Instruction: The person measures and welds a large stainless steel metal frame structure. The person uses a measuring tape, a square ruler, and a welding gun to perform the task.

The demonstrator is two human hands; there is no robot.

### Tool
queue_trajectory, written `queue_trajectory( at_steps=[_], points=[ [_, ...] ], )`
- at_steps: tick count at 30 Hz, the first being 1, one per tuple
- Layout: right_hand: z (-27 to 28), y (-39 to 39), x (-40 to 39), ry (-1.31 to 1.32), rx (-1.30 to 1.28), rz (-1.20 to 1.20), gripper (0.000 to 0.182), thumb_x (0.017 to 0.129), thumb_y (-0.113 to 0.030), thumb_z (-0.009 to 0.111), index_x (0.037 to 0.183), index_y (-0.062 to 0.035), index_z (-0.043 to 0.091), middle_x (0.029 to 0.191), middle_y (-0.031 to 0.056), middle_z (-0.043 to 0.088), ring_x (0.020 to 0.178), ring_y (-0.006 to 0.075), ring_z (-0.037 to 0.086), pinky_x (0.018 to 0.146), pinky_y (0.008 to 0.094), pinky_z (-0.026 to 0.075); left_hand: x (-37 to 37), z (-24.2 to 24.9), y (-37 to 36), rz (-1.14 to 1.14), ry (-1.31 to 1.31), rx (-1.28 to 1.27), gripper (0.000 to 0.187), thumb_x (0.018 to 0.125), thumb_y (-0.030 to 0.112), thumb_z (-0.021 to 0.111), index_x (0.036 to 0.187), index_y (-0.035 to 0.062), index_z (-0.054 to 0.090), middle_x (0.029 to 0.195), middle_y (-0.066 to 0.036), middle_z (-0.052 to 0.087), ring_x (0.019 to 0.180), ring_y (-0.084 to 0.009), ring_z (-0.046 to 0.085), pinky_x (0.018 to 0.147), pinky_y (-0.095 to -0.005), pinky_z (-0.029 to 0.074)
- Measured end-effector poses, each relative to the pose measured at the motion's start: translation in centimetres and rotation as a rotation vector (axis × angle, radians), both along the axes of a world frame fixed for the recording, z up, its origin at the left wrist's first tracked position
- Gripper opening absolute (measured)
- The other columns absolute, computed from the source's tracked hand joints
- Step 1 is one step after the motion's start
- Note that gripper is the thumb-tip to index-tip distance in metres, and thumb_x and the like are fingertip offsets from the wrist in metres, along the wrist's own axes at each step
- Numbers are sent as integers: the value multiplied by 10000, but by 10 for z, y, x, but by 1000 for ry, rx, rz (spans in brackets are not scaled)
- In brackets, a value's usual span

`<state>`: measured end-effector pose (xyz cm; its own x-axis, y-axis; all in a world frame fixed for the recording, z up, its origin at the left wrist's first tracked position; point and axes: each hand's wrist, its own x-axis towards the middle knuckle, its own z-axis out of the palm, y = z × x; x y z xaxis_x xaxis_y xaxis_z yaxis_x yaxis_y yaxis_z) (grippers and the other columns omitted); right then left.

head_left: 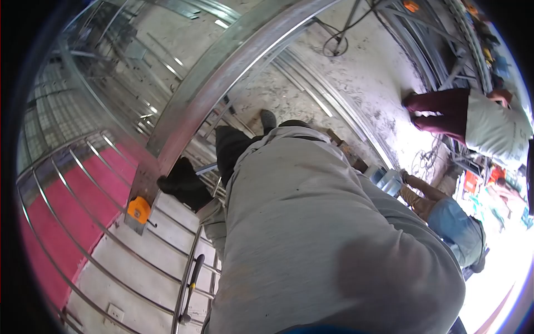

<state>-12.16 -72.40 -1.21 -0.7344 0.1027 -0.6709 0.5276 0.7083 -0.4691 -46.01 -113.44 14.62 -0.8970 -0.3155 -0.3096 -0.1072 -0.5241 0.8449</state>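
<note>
Head view: a dark gloved hand [181,183], which side I cannot tell, rests against the flat steel beam [222,72], a broad brushed-metal strip that curves up and away across the frame; whether its fingers are clamped on the beam or merely lying on it cannot be told. Just beside that hand, at the beam's lower end, sits a round orange tape measure [138,210]. Below them lies a grille of thin round steel bars [83,222], shiny and evenly spaced, over a red and white surface. A black-handled tool [192,284] lies among the bars. The person's grey fabric sleeve [311,234] fills the middle (soft, slightly stained). Two other people [478,122] crouch on the dusty concrete floor [356,78] at right.
</note>
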Motion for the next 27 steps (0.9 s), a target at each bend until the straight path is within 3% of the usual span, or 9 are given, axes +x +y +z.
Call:
queue_trajectory(
  at_steps=[12, 14, 15, 17, 19, 21, 23, 25, 27],
  points=[
    [-56, 14, -48, 476, 456, 207, 114, 854, -150, 667, 909, -116, 761, 1013, 106, 738, 1013, 306, 731, 841, 418, 616, 1, -11, -14, -105, 106, -734, 481, 1076, 484, 578, 1161, 13, 620, 1101, -154, 672, 998, -260, 663, 886, -437, 582],
    [-52, 14, -57, 557, 419, 178, 84, 851, -166, 680, 872, -113, 741, 958, 100, 716, 977, 307, 729, 806, 428, 618, 4, -15, -16, -66, 105, -601, 468, 1079, 477, 578, 1153, 16, 616, 1091, -155, 669, 993, -260, 662, 883, -437, 584],
    [-53, 15, -59, 467, 433, 210, 94, 856, -165, 670, 876, -112, 745, 971, 113, 717, 991, 322, 728, 825, 432, 617, 5, -23, -21, 12, 93, -251, 433, 1088, 454, 580, 1146, 26, 584, 1062, -154, 652, 973, -264, 661, 871, -439, 594],
    [-52, 18, -64, 461, 366, 212, 111, 862, -177, 664, 895, -101, 738, 975, 134, 706, 981, 358, 721, 843, 449, 606, 8, -31, -26, 54, 94, -310, 443, 1091, 465, 579, 1199, 40, 517, 1066, -153, 632, 963, -279, 659, 870, -431, 600],
    [-44, 18, -72, 294, 42, -251, 200, 928, -176, 656, 1058, -61, 756, 1185, 154, 747, 1104, 350, 707, 940, 434, 592, 9, -30, -23, 10, 75, -281, 408, 1109, 427, 562, 1263, 49, 546, 1224, -173, 642, 1067, -284, 659, 954, -424, 587],
    [3, 22, -97, 295, 118, -27, 290, 955, -207, 689, 1182, -37, 746, 1185, 144, 759, 1030, 282, 728, 899, 400, 593, 9, -24, -20, 18, 52, -125, 432, 1109, 436, 554, 1271, 37, 511, 1205, -167, 634, 1100, -280, 650, 984, -428, 580],
    [6, 25, -110, 413, 103, -44, 298, 825, -245, 771, 1034, -42, 709, 1054, 147, 698, 973, 333, 692, 861, 428, 582, 8, -19, -17, 47, 40, 19, 469, 1104, 457, 552, 1258, 22, 465, 1133, -155, 622, 1098, -274, 640, 985, -434, 578],
    [-3, 32, -120, 522, 127, 21, 335, 794, -247, 811, 1030, -29, 714, 997, 141, 695, 920, 329, 688, 834, 424, 574, 9, -21, -13, 39, 42, -140, 573, 1137, 471, 461, 1392, -36, 533, 1388, -218, 618, 1246, -337, 633, 1117, -435, 529],
    [51, 22, -147, 209, -235, -888, 441, 898, -260, 776, 1261, -16, 719, 1090, 131, 763, 917, 253, 718, 855, 372, 570, 11, -21, -8, 54, 33, -159, 578, 1138, 463, 462, 1394, -51, 527, 1398, -223, 613, 1269, -337, 626, 1125, -439, 527]
  ],
)
